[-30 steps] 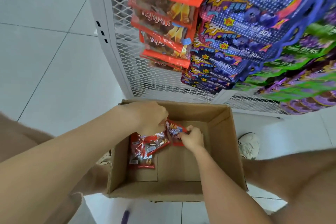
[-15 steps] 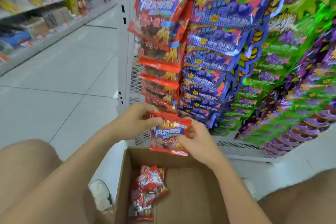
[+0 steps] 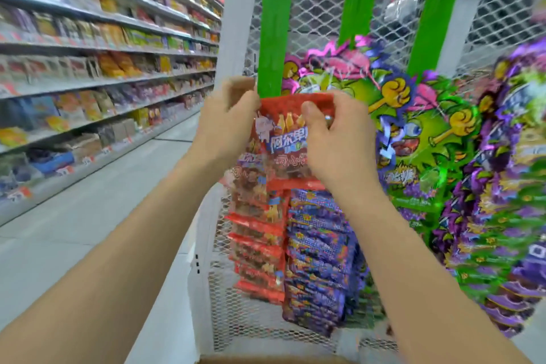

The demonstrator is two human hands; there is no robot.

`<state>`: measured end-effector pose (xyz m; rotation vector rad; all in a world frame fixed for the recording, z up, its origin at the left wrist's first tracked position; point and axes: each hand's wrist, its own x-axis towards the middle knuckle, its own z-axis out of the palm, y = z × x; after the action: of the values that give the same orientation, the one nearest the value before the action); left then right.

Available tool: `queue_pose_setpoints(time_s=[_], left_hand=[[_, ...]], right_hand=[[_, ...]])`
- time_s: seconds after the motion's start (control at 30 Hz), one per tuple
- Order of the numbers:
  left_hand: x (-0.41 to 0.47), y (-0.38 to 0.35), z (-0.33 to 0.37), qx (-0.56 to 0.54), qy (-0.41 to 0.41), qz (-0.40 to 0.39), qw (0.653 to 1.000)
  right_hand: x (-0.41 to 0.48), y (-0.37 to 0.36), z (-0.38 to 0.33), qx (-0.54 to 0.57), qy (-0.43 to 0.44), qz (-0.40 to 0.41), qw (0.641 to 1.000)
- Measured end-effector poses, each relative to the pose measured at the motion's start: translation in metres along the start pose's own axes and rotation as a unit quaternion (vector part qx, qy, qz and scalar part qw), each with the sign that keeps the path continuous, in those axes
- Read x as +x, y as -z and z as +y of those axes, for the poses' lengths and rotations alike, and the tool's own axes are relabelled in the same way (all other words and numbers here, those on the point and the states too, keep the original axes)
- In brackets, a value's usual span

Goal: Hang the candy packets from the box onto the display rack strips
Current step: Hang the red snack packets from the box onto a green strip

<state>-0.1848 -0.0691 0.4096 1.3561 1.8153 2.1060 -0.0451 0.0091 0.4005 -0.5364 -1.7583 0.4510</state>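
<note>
While the left hand [image 3: 227, 124] and right hand [image 3: 335, 142] pinch the red candy packet [image 3: 282, 118] by its top corners, keep it level and centred under the green strip [image 3: 276, 38].

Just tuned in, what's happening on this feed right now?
A person is stocking a mesh display rack. The left hand and the right hand both pinch the top edge of a red candy packet, holding it up at the leftmost green strip. Whether it is hooked on yet cannot be told. More red packets hang in a column below it, with blue-purple packets beside them.
</note>
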Motion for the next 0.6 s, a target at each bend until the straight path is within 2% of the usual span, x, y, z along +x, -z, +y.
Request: queue_pose_setpoints(time_s=[0.1, 0.33, 0.43, 0.6], left_hand=[[0.035, -0.006, 0.013, -0.010, 0.031, 0.023, 0.999], [0.057, -0.009, 0.017, -0.089, 0.163, 0.026, 0.982], [0.057, -0.007, 0.012, -0.132, 0.189, -0.060, 0.971], [0.052, 0.002, 0.012, -0.172, 0.193, -0.138, 0.956]], right_hand=[[0.034, -0.011, -0.013, -0.013, 0.037, 0.032, 0.999], [0.068, -0.041, -0.015, 0.015, 0.027, 0.035, 0.999], [0.068, -0.045, -0.012, 0.013, -0.001, 0.032, 0.999], [0.066, -0.044, -0.009, 0.030, -0.029, 0.032, 0.999]])
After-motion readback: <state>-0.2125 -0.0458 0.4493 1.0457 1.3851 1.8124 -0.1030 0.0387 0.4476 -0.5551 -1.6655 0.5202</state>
